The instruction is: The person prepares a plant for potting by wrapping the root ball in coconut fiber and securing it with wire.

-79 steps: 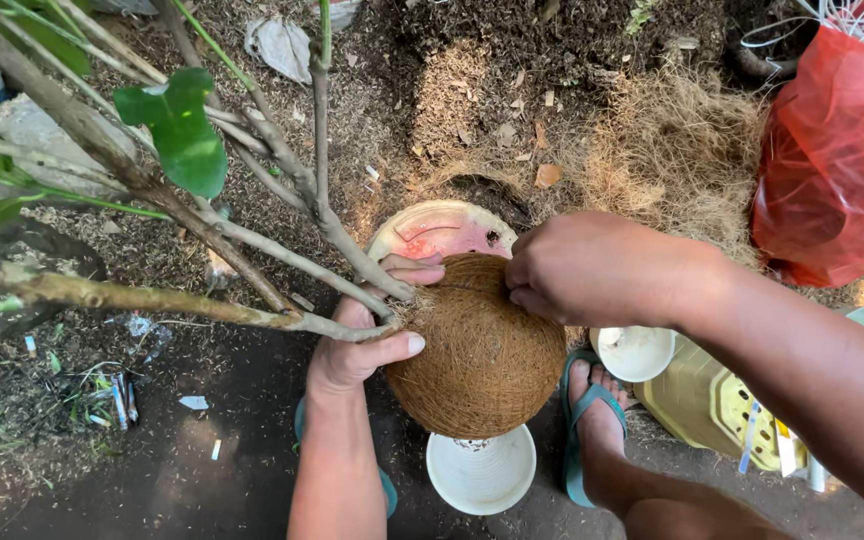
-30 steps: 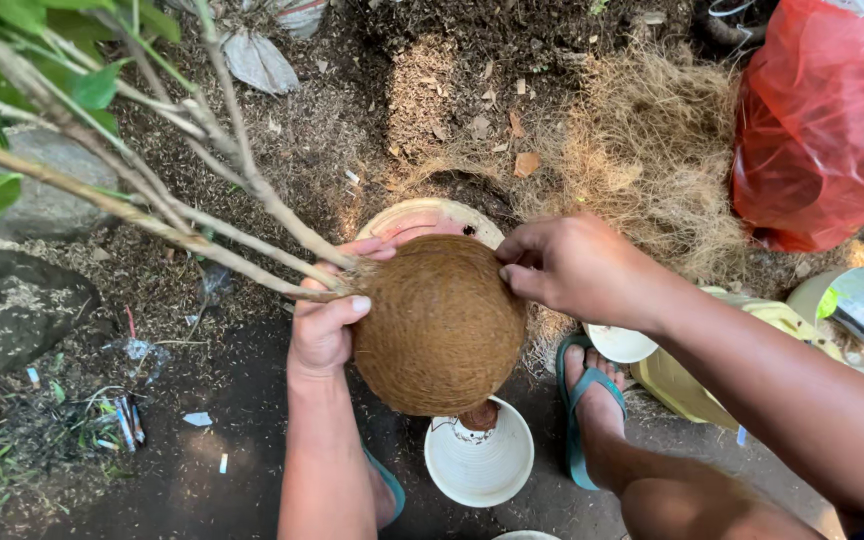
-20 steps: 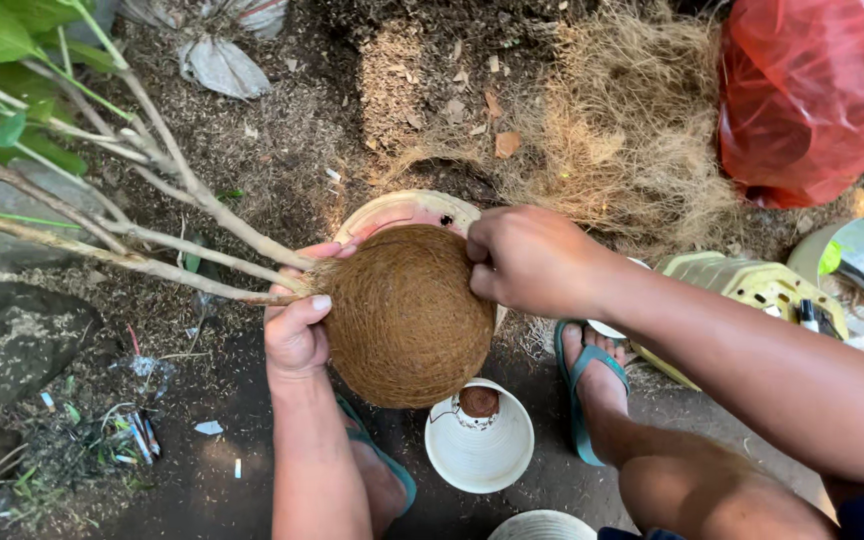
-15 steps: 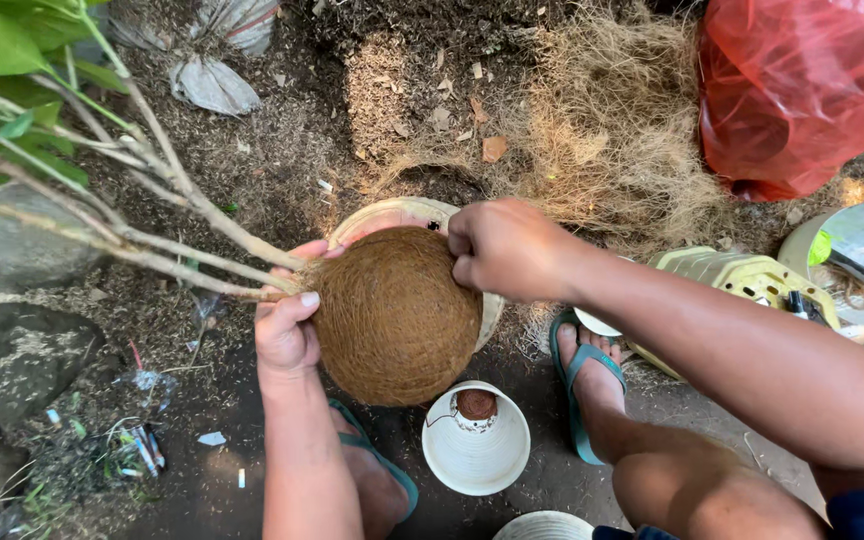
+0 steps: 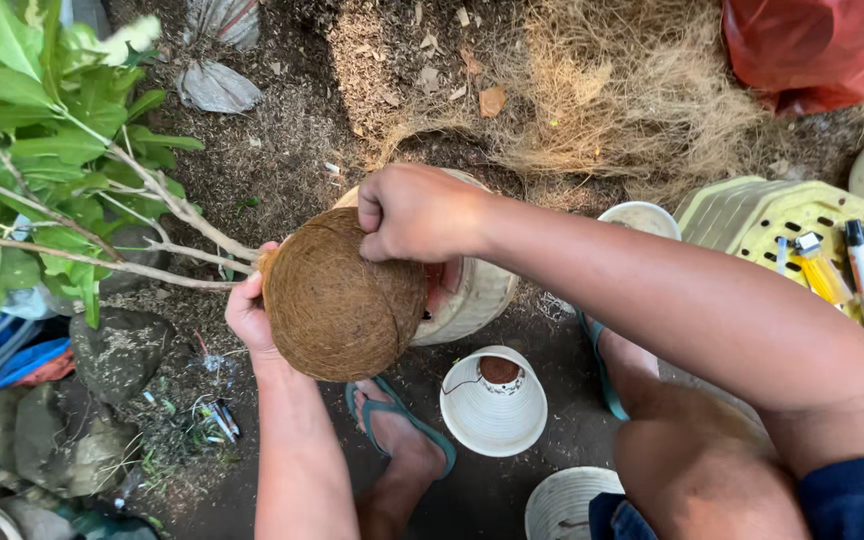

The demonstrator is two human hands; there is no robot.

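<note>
The right hand (image 5: 417, 212) sits clenched on the top edge of the coir ball (image 5: 342, 295), fingers curled down into the fibre as if pinching it. The left hand (image 5: 250, 312) cups the ball from its far left side, palm against the curve, grasping it where the branches (image 5: 167, 215) come out. So the ball lies between the two hands, directly under the right and just right of the left, held off the ground. The plant's long axis runs sideways, stems leading left toward the leaves (image 5: 42, 130). Behind the ball, touching or nearly so, stands a pale pot (image 5: 477, 300). Below it a small white cup (image 5: 492, 410) rests on the soil between sandalled feet (image 5: 397, 425). A yellow crate (image 5: 782, 215) sits well apart at right.
</note>
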